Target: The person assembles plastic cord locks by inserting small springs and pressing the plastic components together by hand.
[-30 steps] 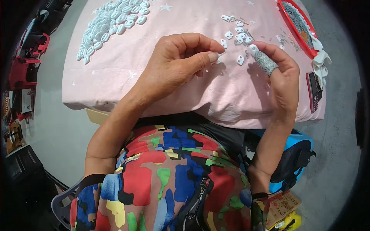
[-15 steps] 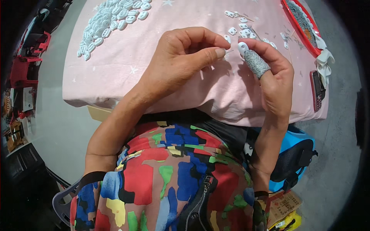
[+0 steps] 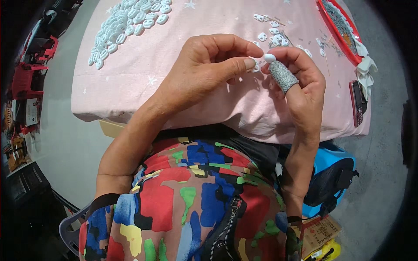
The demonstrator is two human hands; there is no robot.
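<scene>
Above the table my left hand [image 3: 198, 74] is closed in a pinch, thumb against forefinger, on a small, thin coil that looks like a spring [image 3: 260, 62]. Facing it, my right hand [image 3: 307, 93] grips a white oval plastic piece [image 3: 270, 57] between forefinger and thumb. A grey speckled finger cot [image 3: 283, 77] sleeves the right thumb. The coil's end lies very close to the white piece; whether they touch I cannot tell. Beyond the hands are several loose white pieces with holes [image 3: 262, 37], some beside thin wooden sticks.
A pink star-patterned cloth [image 3: 113, 91] covers the table. White oval pieces are heaped [image 3: 126, 21] at the far left. At the far right stands a red tray [image 3: 355, 54] of small grey parts, near a white cloth [image 3: 367, 69] and a dark phone-like device [image 3: 358, 102]. A blue bag [image 3: 324, 174] sits below.
My right hand has moved slightly left, bringing the white piece closer to the coil. The piece has turned, so its hole no longer shows. My left hand has barely moved.
</scene>
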